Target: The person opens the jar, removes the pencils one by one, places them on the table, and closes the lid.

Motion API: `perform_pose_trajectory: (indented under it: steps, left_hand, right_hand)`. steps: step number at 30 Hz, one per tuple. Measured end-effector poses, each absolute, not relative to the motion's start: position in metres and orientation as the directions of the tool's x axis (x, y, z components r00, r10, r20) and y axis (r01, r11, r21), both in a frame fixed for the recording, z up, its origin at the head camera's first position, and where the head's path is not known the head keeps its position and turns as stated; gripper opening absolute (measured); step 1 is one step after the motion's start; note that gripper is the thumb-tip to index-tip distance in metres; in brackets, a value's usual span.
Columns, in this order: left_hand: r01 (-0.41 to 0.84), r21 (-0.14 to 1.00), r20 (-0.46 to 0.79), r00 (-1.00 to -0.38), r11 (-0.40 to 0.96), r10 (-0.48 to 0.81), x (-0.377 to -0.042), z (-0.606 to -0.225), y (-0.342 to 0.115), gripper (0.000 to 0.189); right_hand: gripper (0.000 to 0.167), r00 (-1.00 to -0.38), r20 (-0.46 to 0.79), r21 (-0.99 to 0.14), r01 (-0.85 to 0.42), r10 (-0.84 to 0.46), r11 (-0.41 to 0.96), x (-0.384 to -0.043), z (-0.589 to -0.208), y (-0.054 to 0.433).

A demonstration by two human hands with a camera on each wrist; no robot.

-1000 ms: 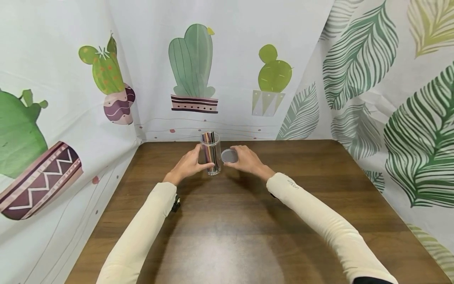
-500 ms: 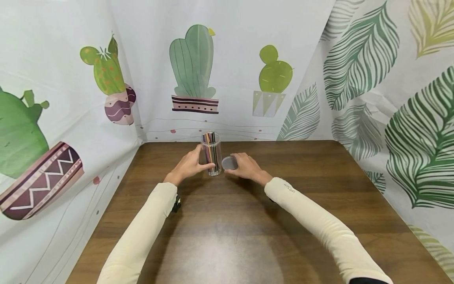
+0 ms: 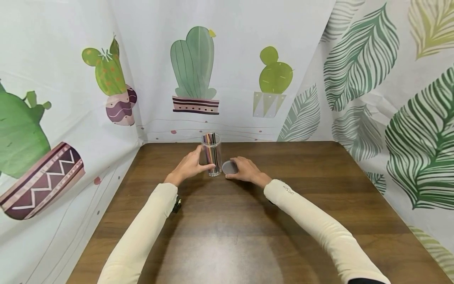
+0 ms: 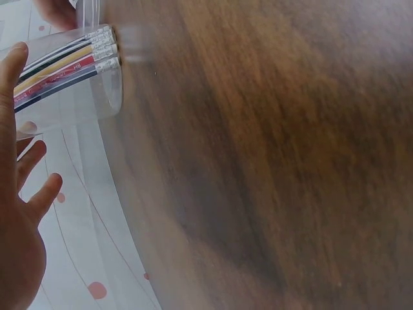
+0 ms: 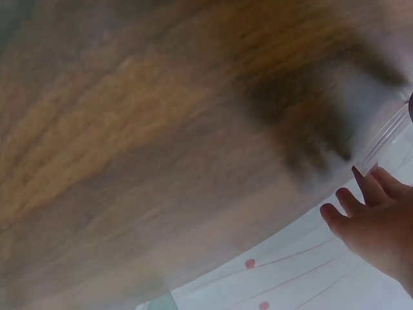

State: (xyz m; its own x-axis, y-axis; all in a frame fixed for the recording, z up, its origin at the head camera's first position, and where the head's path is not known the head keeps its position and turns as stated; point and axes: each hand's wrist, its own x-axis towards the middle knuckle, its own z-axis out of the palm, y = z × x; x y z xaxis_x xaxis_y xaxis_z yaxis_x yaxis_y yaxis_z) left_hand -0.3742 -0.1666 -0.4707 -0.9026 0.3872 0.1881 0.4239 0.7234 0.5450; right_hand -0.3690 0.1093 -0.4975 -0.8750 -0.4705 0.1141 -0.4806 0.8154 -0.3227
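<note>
A clear cylindrical jar [image 3: 218, 156] stands upright on the table near its far edge, packed with pencils [image 3: 210, 152]. My left hand [image 3: 188, 165] grips its left side, thumb across the front. In the left wrist view, pencil ends with metal ferrules [image 4: 103, 48] lie toward the jar's bottom. Just right of the jar, my right hand [image 3: 247, 171] holds a round greyish lid [image 3: 228, 167] by its edge, low over the tabletop. The right wrist view catches only the clear rim of the lid [image 5: 387, 137] by the fingers; whether it touches the wood I cannot tell.
The brown wooden table [image 3: 220, 221] reflects a bright patch near the front. White curtains [image 3: 237, 59] printed with cacti and leaves hang behind it and along both sides. A dark wrist device [image 3: 176, 204] shows at the left cuff.
My right hand has lowered the lid toward the table, beside the jar's base. The left hand and the jar have stayed in place.
</note>
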Motion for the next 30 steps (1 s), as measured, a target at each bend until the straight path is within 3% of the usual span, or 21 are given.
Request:
perform_pose_trajectory:
  steps: [8,30]
  left_hand:
    - [0.433,0.545,0.197,-0.899,0.718,0.392,-0.3744,-0.4703,-0.1661,0.097]
    - [0.445,0.545,0.206,-0.893,0.711,0.401,-0.3718,-0.4679,-0.1664,0.095]
  right_hand:
    - [0.085,-0.881,0.079,-0.319,-0.465,-0.466,0.826,-0.3691,-0.5012,0.1085]
    - [0.087,-0.868,0.124,-0.320,-0.493,-0.481,0.809,-0.3669,-0.5029,0.1086]
